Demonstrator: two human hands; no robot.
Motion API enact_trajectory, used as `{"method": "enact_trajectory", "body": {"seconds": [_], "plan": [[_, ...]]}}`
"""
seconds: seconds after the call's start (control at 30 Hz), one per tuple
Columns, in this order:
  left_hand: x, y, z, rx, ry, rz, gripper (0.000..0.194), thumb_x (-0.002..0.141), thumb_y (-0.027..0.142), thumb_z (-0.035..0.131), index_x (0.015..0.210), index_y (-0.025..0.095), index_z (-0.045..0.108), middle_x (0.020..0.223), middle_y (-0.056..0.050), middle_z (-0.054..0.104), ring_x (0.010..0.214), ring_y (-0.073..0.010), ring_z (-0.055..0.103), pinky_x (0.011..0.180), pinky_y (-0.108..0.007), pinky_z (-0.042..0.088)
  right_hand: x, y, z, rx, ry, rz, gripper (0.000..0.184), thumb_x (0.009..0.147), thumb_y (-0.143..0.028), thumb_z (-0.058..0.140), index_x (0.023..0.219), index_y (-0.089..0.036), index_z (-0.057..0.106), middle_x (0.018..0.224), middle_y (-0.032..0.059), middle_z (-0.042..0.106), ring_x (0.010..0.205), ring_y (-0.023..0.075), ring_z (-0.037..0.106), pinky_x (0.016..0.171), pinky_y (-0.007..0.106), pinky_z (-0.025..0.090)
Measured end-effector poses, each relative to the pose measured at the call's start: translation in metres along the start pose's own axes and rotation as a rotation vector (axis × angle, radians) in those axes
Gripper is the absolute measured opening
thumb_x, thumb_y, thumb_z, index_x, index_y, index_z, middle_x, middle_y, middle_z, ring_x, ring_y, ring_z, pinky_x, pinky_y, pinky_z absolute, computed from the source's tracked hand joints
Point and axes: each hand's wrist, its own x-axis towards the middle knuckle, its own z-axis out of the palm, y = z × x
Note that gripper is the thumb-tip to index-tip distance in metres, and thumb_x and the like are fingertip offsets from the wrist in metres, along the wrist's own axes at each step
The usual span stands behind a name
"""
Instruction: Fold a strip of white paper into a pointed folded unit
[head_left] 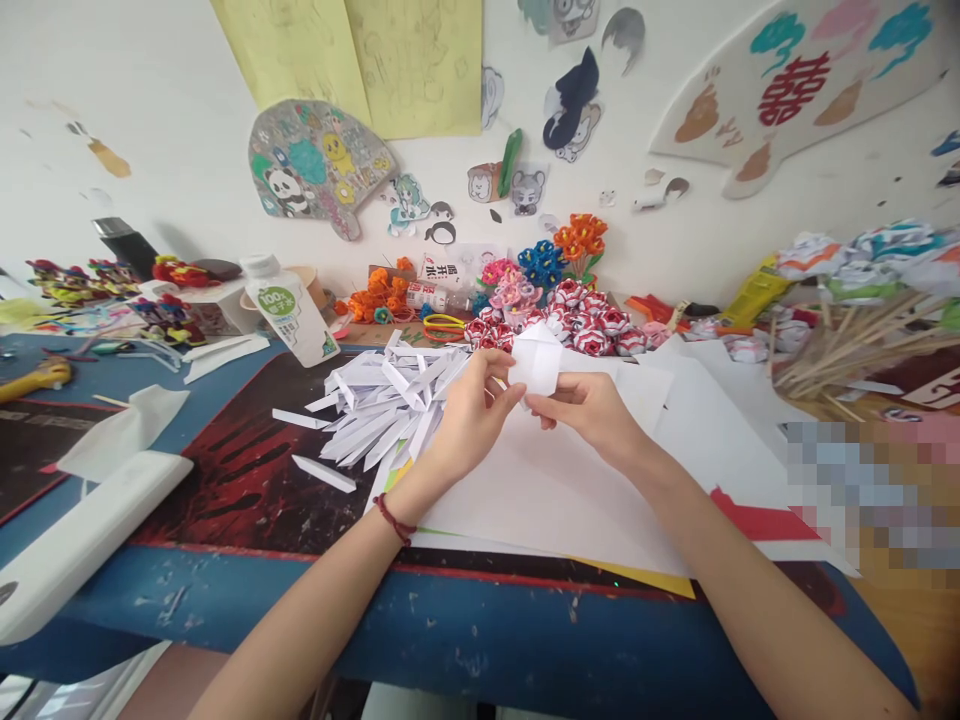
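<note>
A small folded piece of white paper (pixel 538 362) is held up between both hands, above large white sheets (pixel 555 490) on the table. My left hand (pixel 480 405) pinches its left edge between thumb and fingers; a dark red cord bracelet circles that wrist. At the lower right corner my right hand (pixel 589 408) grips the same paper with thumb and fingertips. Just left of my left hand lies a heap of folded white paper strips (pixel 382 400), with two strips apart from it on the dark mat (pixel 240 470).
A white bottle (pixel 289 310) stands behind the heap. Red-and-white paper flowers (pixel 585 318) line the back by the wall. A long white object (pixel 94 540) lies on the blue table (pixel 247 600) at left. Thin wooden sticks (pixel 844 345) are bunched at right.
</note>
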Motion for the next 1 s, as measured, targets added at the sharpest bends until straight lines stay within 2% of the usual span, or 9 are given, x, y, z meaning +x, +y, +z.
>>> {"method": "enact_trajectory", "body": {"seconds": [0.1, 0.17, 0.23, 0.33, 0.5, 0.7, 1.0], "plan": [[0.0021, -0.0029, -0.0017, -0.117, -0.035, -0.072, 0.026, 0.087, 0.030, 0.056, 0.107, 0.020, 0.044, 0.079, 0.000, 0.061, 0.060, -0.0096, 0.053, 0.058, -0.023, 0.044, -0.0001, -0.0004, -0.0005, 0.023, 0.000, -0.002, 0.033, 0.070, -0.043, 0.075, 0.084, -0.013, 0.072, 0.069, 0.0036, 0.062, 0.058, 0.0131, 0.053, 0.056, 0.028, 0.046], [0.0031, -0.0043, -0.0029, -0.120, -0.097, -0.113, 0.021, 0.088, 0.037, 0.054, 0.097, 0.018, 0.051, 0.074, 0.000, 0.061, 0.058, -0.0097, 0.052, 0.056, -0.022, 0.044, 0.0000, -0.0006, -0.0008, 0.029, 0.000, -0.005, 0.032, 0.071, -0.042, 0.075, 0.084, -0.013, 0.072, 0.069, 0.0037, 0.063, 0.059, 0.0132, 0.053, 0.057, 0.028, 0.046], [0.0034, -0.0047, -0.0037, -0.075, -0.145, -0.121, 0.027, 0.088, 0.042, 0.053, 0.082, 0.017, 0.055, 0.071, -0.001, 0.060, 0.058, -0.0100, 0.051, 0.055, -0.023, 0.043, 0.0004, -0.0008, -0.0012, 0.027, 0.003, -0.005, 0.032, 0.071, -0.042, 0.074, 0.083, -0.013, 0.072, 0.070, 0.0041, 0.063, 0.059, 0.0136, 0.054, 0.057, 0.028, 0.046], [0.0030, -0.0037, -0.0042, -0.017, -0.137, -0.101, 0.032, 0.087, 0.044, 0.054, 0.071, 0.016, 0.056, 0.067, -0.001, 0.059, 0.056, -0.0095, 0.050, 0.054, -0.023, 0.040, 0.0005, -0.0015, -0.0014, 0.024, 0.004, -0.005, 0.031, 0.071, -0.041, 0.074, 0.082, -0.013, 0.071, 0.070, 0.0043, 0.064, 0.059, 0.0137, 0.054, 0.057, 0.029, 0.046], [0.0024, -0.0012, -0.0042, -0.023, -0.101, -0.107, 0.030, 0.087, 0.040, 0.056, 0.070, 0.016, 0.054, 0.062, 0.001, 0.056, 0.054, -0.0085, 0.048, 0.052, -0.021, 0.037, -0.0005, -0.0044, -0.0014, 0.034, -0.001, -0.013, 0.029, 0.072, -0.040, 0.074, 0.083, -0.013, 0.072, 0.068, 0.0038, 0.063, 0.059, 0.0134, 0.053, 0.057, 0.028, 0.046], [0.0024, 0.0011, -0.0031, -0.165, -0.172, -0.104, 0.029, 0.085, 0.043, 0.059, 0.076, 0.016, 0.051, 0.066, 0.001, 0.055, 0.056, -0.0085, 0.050, 0.052, -0.020, 0.040, -0.0010, -0.0060, -0.0014, 0.062, 0.000, -0.021, 0.030, 0.070, -0.042, 0.075, 0.079, -0.014, 0.071, 0.068, 0.0035, 0.062, 0.059, 0.0134, 0.053, 0.058, 0.029, 0.045], [-0.0027, -0.0001, 0.0038, -0.163, -0.139, -0.083, 0.027, 0.091, 0.042, 0.049, 0.079, 0.018, 0.046, 0.063, 0.002, 0.054, 0.055, -0.0092, 0.049, 0.052, -0.021, 0.038, -0.0002, -0.0056, 0.0007, 0.084, 0.015, -0.024, 0.030, 0.070, -0.043, 0.075, 0.077, -0.014, 0.070, 0.067, 0.0036, 0.063, 0.058, 0.0134, 0.053, 0.057, 0.029, 0.046]]}}
